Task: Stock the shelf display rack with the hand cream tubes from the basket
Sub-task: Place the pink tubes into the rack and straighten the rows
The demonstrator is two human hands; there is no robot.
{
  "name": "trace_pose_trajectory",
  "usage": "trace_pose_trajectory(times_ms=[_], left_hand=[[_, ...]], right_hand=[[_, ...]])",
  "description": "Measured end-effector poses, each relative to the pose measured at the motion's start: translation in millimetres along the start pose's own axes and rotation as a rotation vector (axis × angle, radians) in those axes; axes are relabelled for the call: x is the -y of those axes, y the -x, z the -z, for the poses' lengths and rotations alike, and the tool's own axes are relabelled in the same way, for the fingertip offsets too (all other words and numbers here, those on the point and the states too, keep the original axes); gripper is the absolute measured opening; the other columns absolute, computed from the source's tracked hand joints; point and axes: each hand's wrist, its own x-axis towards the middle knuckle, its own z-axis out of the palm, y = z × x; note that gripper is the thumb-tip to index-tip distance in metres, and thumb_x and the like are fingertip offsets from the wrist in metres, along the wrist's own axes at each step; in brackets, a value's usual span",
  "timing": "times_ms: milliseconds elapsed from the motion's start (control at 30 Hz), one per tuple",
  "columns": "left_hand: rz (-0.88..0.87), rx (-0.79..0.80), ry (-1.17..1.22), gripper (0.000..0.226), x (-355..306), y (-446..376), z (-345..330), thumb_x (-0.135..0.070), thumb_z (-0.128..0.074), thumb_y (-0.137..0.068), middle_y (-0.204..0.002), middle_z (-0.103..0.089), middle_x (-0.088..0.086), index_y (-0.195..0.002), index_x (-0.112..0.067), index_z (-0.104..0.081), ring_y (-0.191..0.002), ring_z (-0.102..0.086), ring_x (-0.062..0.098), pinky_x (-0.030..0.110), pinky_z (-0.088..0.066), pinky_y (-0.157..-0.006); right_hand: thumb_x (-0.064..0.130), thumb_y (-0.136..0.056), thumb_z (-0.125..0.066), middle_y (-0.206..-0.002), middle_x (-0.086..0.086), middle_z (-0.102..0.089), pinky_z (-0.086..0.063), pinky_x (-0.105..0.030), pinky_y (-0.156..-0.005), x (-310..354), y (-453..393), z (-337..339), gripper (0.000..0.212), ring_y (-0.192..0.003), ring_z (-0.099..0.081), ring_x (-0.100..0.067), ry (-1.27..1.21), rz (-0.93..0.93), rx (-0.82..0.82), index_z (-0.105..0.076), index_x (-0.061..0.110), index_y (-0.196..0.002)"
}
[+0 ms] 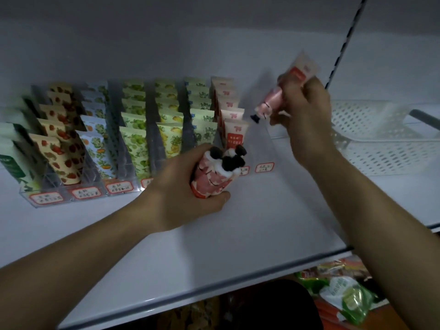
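A clear display rack on the white shelf holds rows of hand cream tubes: strawberry, blue floral, green, yellow pineapple and pink. The rightmost lane, by the pink row, looks empty. My left hand grips a bunch of pink tubes, black caps up, in front of the rack. My right hand holds one pink tube tilted, cap down-left, above that rightmost lane. A white perforated basket stands at the right.
The white shelf has bare surface in front of the rack; its front edge runs diagonally below my arms. A slotted upright rises at the back right. Packaged goods lie on the level below.
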Motion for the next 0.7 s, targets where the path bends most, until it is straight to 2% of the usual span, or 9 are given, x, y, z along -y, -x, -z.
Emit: trace_pose_trajectory(times_ms=[100, 133, 233, 300, 400, 567, 633, 700], left_hand=[[-0.033, 0.019, -0.021, 0.043, -6, -12, -11, -0.010, -0.082, -0.077, -0.098, -0.072, -0.018, -0.110, -0.030, -0.061, -0.093, -0.070, 0.002, 0.012, -0.051, -0.074], [-0.036, 0.012, -0.009, 0.044, -6, -15, -16, -0.011, -0.081, -0.078, -0.099, -0.073, -0.016, -0.112, -0.031, -0.061, -0.093, -0.071, 0.003, 0.013, -0.052, -0.073], [-0.022, 0.013, 0.032, 0.044, 0, -20, -25, -0.007, -0.079, -0.080, -0.101, -0.074, -0.008, -0.117, -0.026, -0.062, -0.088, -0.072, 0.006, 0.013, -0.053, -0.068], [-0.005, 0.011, 0.053, 0.043, 6, -20, -26, -0.007, -0.079, -0.080, -0.102, -0.075, -0.007, -0.118, -0.022, -0.062, -0.090, -0.072, 0.006, 0.015, -0.053, -0.072], [0.040, -0.006, 0.147, 0.045, 11, -20, -23, -0.013, -0.076, -0.074, -0.101, -0.077, -0.009, -0.116, -0.021, -0.062, -0.090, -0.074, 0.008, 0.021, -0.057, -0.076], [0.051, -0.006, 0.220, 0.049, 12, -21, -22, -0.013, -0.076, -0.072, -0.100, -0.078, -0.012, -0.119, -0.012, -0.063, -0.091, -0.075, 0.006, 0.019, -0.057, -0.076], [0.039, 0.001, 0.239, 0.050, 11, -21, -21, -0.012, -0.076, -0.073, -0.104, -0.077, -0.010, -0.121, -0.009, -0.063, -0.091, -0.075, 0.007, 0.020, -0.057, -0.076], [0.036, 0.003, 0.251, 0.050, 11, -20, -20, -0.014, -0.078, -0.073, -0.107, -0.077, -0.007, -0.121, -0.008, -0.064, -0.090, -0.075, 0.010, 0.022, -0.058, -0.076]], right_hand=[[0.032, -0.100, -0.055, -0.090, -0.001, -0.072, -0.060, -0.039, -0.069, -14, -39, -7, 0.019, -0.079, -0.071, -0.017, 0.300, 0.105, 0.032, -0.060, 0.015, -0.107], [0.033, -0.100, -0.056, -0.091, 0.002, -0.072, -0.059, -0.035, -0.071, -21, -46, -10, 0.020, -0.079, -0.071, -0.012, 0.356, 0.110, 0.067, -0.060, 0.015, -0.109], [0.028, -0.098, -0.061, -0.090, 0.010, -0.068, -0.049, -0.010, -0.070, -36, -53, -13, 0.020, -0.077, -0.066, 0.005, 0.479, 0.185, 0.122, -0.062, 0.012, -0.110], [0.026, -0.095, -0.066, -0.091, 0.007, -0.068, -0.047, -0.006, -0.071, -41, -52, -14, 0.025, -0.077, -0.066, 0.000, 0.527, 0.264, 0.110, -0.064, 0.007, -0.111], [0.030, -0.088, -0.072, -0.090, 0.006, -0.068, -0.051, -0.011, -0.070, -44, -53, -14, 0.033, -0.077, -0.068, -0.006, 0.554, 0.338, 0.114, -0.064, 0.005, -0.107], [0.041, -0.085, -0.073, -0.092, 0.006, -0.072, -0.047, -0.007, -0.065, -44, -63, -19, 0.033, -0.079, -0.067, -0.007, 0.736, 0.303, 0.132, -0.072, 0.014, -0.103], [0.045, -0.083, -0.073, -0.091, 0.004, -0.073, -0.052, -0.015, -0.068, -51, -63, -19, 0.034, -0.079, -0.068, -0.010, 0.778, 0.292, 0.148, -0.073, 0.015, -0.100], [0.048, -0.080, -0.072, -0.090, 0.001, -0.074, -0.058, -0.031, -0.074, -56, -62, -18, 0.037, -0.080, -0.069, -0.013, 0.778, 0.258, 0.159, -0.074, 0.016, -0.097]])
